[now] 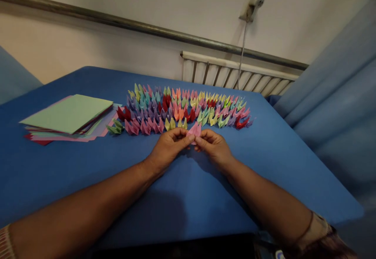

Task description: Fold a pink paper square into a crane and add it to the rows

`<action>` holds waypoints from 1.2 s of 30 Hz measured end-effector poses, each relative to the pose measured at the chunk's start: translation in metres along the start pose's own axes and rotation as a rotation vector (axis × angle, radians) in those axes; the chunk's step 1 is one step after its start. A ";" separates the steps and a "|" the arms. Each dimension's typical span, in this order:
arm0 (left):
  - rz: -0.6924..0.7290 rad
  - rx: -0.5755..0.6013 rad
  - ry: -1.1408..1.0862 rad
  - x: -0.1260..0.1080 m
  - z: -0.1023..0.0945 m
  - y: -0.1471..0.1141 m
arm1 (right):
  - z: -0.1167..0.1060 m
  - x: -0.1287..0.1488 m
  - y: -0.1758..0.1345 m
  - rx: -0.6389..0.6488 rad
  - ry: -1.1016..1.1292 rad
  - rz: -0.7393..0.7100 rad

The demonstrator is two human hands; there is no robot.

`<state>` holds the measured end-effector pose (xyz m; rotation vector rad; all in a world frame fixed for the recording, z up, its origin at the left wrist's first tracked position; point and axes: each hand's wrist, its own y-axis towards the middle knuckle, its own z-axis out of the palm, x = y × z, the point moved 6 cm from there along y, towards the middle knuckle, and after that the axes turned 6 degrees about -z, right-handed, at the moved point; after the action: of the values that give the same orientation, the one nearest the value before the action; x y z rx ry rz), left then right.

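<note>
A pink origami crane (195,129), its two points upward, is pinched between both hands just above the blue table. My left hand (172,146) closes thumb and fingers on its left side. On its right side my right hand (214,145) grips it the same way, the two thumbs almost meeting. Directly behind the hands stand rows of small folded paper cranes (152,125) in pink, yellow, red, purple, green and blue. The lower part of the held piece is hidden by my fingers.
To the left lies a stack of coloured paper sheets (70,112), pale green on top. The blue table (205,200) reaches back towards a white radiator (229,73) and a metal rail (141,26). A socket with a plug (252,7) and cable is on the wall. Blue curtain (337,90) hangs at right.
</note>
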<state>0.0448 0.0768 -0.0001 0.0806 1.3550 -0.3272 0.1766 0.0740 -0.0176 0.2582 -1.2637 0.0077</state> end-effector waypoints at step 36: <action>0.046 0.007 0.086 -0.003 0.002 0.001 | -0.005 0.004 0.004 0.119 -0.096 -0.046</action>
<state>0.0468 0.0779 0.0034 0.1328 1.4346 -0.2925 0.1817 0.0778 -0.0141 0.3942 -1.3547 0.0311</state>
